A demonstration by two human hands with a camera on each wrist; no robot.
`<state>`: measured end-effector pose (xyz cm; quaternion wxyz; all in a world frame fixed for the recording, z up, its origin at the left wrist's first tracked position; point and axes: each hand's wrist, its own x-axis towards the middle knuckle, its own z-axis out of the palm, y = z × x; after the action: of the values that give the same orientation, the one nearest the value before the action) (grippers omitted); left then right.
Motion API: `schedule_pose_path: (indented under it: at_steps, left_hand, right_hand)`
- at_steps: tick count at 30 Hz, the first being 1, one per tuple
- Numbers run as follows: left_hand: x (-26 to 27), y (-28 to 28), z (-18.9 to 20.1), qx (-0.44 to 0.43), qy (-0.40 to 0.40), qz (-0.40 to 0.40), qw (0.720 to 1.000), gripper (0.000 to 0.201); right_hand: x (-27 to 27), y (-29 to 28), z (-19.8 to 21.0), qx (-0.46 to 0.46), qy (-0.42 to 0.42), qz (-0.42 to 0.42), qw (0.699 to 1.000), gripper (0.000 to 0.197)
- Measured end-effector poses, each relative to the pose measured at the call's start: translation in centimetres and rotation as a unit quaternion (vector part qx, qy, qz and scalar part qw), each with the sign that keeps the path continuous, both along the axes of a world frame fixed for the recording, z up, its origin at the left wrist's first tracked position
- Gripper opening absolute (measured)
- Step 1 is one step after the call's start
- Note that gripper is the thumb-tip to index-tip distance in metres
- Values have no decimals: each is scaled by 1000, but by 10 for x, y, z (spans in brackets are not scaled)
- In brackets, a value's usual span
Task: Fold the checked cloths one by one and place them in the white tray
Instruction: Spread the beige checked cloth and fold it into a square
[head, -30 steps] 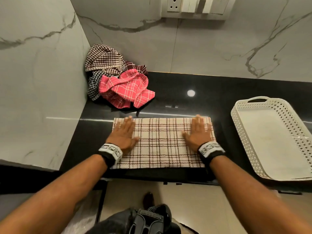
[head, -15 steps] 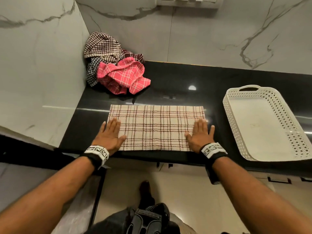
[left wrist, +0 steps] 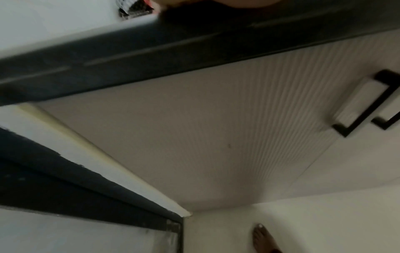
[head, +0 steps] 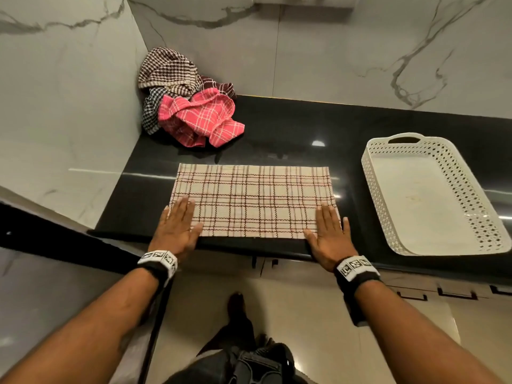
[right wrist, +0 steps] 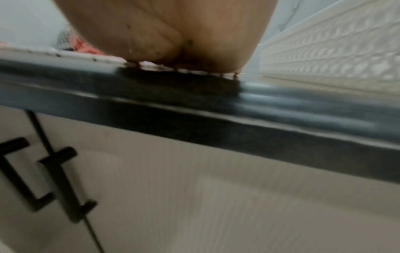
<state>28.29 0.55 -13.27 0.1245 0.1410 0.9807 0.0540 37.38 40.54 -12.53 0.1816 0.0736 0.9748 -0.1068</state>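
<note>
A cream cloth with dark red checks [head: 253,199] lies flat as a wide rectangle on the black counter [head: 291,128]. My left hand [head: 177,224] presses flat on its near left corner, fingers straight. On the near right corner my right hand [head: 328,231] rests flat as well. The right wrist view shows that palm [right wrist: 173,34] on the cloth's edge [right wrist: 190,69] at the counter lip. A white perforated tray [head: 424,200] stands to the right, with nothing in it. A heap of crumpled checked cloths, pink [head: 201,120] and brown [head: 166,72], sits in the back left corner.
Marble walls close the counter at the left and back. Below the counter lip are beige cabinet doors with black handles [left wrist: 363,106]. My foot [left wrist: 265,238] stands on the pale floor beneath.
Both hands have slid toward me across the cloth, from its middle to its near corners. The head view has tilted down.
</note>
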Motion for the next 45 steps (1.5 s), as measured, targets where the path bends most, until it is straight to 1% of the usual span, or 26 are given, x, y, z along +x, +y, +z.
schedule_pose_path:
  at_steps: [3,5,7,9,10,12,14,16,17,19,21,23,25,28,30,32,33,35,38,40,41,42,43,45]
  left_hand:
    - [2,-8,4,21,-7,-11,1000,73]
    - [-1,-2,8,40,-12,12,999,68]
    - [-11,12,17,54,24,35,998,57]
    - [-28,29,27,81,68,35,994,43]
    - [-37,37,30,89,73,28,993,44]
    - [-59,47,31,77,58,12,995,56]
    - [-83,51,31,37,42,0,998,67]
    - [-100,52,33,3,36,-2,999,65]
    - [-105,53,33,-5,35,-10,999,57]
    - [-107,59,30,15,34,-35,999,39]
    - [-95,71,27,51,55,-89,993,27]
    - [-81,86,22,85,86,-174,977,24]
    - [-75,101,21,112,95,-241,959,21]
    - [-77,115,20,132,78,-291,944,15]
    - [-83,112,18,142,57,-313,937,18]
    - [-86,103,15,154,52,-320,933,21]
    - [-86,98,14,161,51,-314,934,22]
    - [-81,89,12,173,42,-296,938,23]
    - [-64,77,11,191,16,-283,940,28]
    - [-50,75,10,195,26,-295,935,29]
    - [-43,74,9,194,33,-297,934,28]
    - [-35,74,8,188,43,-295,936,28]
    - [-25,74,8,175,52,-291,939,33]
    - [-8,72,6,141,53,-276,949,50]
  right_hand:
    - [3,9,1,-25,-2,11,1000,70]
    - [-2,0,5,-24,-4,-15,1000,68]
    - [-14,-16,17,-5,24,-42,999,59]
    - [-33,-36,32,-3,70,-43,997,45]
    - [-43,-45,37,-12,78,-34,996,41]
    - [-68,-59,43,-38,48,-38,997,42]
    - [-99,-62,41,-32,4,-62,998,49]
    - [-133,-55,38,-14,-15,-68,997,54]
    - [-153,-51,36,-11,-26,-71,997,59]
    - [-194,-42,34,-7,-53,-78,996,69]
    - [-234,-35,33,3,-62,-75,995,72]
    - [-269,-30,31,0,-50,-58,997,72]
    - [-294,-27,29,-12,-34,-35,999,70]
    - [-305,-20,31,-19,-28,4,999,67]
    - [-295,-18,37,-19,-2,13,1000,71]
    - [-271,-24,44,-42,48,-6,998,71]
    - [-252,-28,46,-54,64,-20,996,68]
    - [-203,-39,46,-65,70,-40,995,58]
    - [-117,-48,35,-41,91,-42,994,36]
    - [-63,-49,25,-28,112,-40,993,20]
    - [-42,-49,21,-31,121,-38,991,16]
    - [-22,-46,17,-36,126,-34,991,18]
    - [-3,-43,14,-39,128,-30,991,22]
    - [27,-35,7,-35,129,-14,991,40]
